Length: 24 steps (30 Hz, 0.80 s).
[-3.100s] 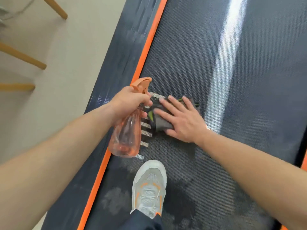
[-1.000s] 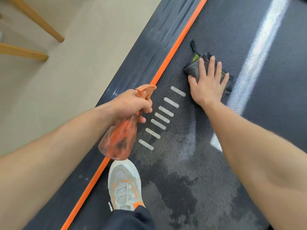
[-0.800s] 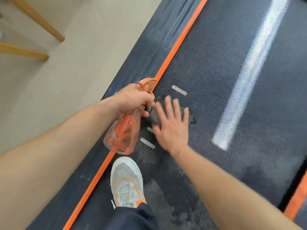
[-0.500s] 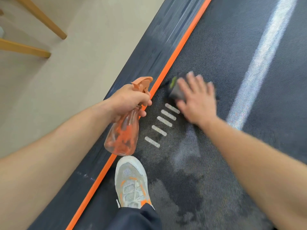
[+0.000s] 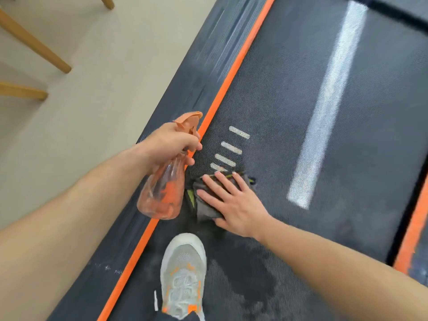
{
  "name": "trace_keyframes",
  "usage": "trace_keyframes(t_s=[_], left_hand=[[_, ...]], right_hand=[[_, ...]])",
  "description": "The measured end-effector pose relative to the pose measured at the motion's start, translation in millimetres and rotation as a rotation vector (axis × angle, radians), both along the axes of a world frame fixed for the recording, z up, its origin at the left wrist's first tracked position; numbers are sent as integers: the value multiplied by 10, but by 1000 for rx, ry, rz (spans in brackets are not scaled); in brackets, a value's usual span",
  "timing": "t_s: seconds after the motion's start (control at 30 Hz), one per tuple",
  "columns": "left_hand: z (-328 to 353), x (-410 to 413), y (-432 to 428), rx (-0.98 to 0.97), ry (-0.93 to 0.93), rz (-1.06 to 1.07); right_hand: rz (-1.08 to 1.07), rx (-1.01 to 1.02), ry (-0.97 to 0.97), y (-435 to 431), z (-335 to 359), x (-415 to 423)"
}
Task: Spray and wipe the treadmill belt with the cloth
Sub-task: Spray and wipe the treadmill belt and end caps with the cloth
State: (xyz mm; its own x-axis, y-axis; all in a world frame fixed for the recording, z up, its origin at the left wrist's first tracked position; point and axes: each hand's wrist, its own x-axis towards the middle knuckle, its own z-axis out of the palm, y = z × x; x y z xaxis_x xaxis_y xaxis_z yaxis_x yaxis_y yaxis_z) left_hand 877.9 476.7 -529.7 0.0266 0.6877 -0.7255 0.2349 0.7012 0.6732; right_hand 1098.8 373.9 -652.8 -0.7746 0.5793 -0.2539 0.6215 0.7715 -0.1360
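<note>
The dark textured treadmill belt (image 5: 289, 107) fills the right of the view, with darker wet patches near its lower part. A folded grey cloth (image 5: 205, 208) with a yellow-green tag lies on the belt by its left edge. My right hand (image 5: 234, 202) presses flat on the cloth with straight, spread fingers. My left hand (image 5: 171, 144) grips the neck of an orange translucent spray bottle (image 5: 162, 195), held over the orange stripe just left of the cloth, its nozzle pointing up the belt.
My grey shoe (image 5: 183, 276) with orange accents stands on the belt below the cloth. An orange stripe (image 5: 222, 89) and a dark side rail (image 5: 190, 89) border the belt on the left. Beige floor (image 5: 97, 89) and wooden furniture legs (image 5: 34, 46) lie further left.
My right hand has slid the cloth back down the belt towards me, over the lowest white marks. The left hand with the bottle has hardly moved.
</note>
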Motion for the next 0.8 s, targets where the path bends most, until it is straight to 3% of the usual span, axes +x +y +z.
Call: trace_keyframes(t_s=[0.07,0.13,0.23,0.33,0.43,0.5,0.7,0.73,0.8], left_hand=[[122,51,86,11,-6,-1],[211,79,160,12,-4,8],[211,166,218,13,-13,-27],[159,229,196,-1,-42,-63],[119,189,170,-5,-49,-78],[113,159,177,0,-69,-68],[171,162,157,26,-22,-63],[201,166,146,33,-20,-71],[260,161,115,77,-23,-78]], right_hand=[[63,2,-48,179,40,176],[-71,7,-97,476,84,313],[-476,38,-114,1051,103,522],[-949,-85,-68,1552,174,593],[-1121,-119,-1,1615,157,338],[-991,-44,30,1325,113,89],[-146,-41,63,249,-50,-88],[-66,-23,57,340,-79,-23],[-116,7,34,675,-130,66]])
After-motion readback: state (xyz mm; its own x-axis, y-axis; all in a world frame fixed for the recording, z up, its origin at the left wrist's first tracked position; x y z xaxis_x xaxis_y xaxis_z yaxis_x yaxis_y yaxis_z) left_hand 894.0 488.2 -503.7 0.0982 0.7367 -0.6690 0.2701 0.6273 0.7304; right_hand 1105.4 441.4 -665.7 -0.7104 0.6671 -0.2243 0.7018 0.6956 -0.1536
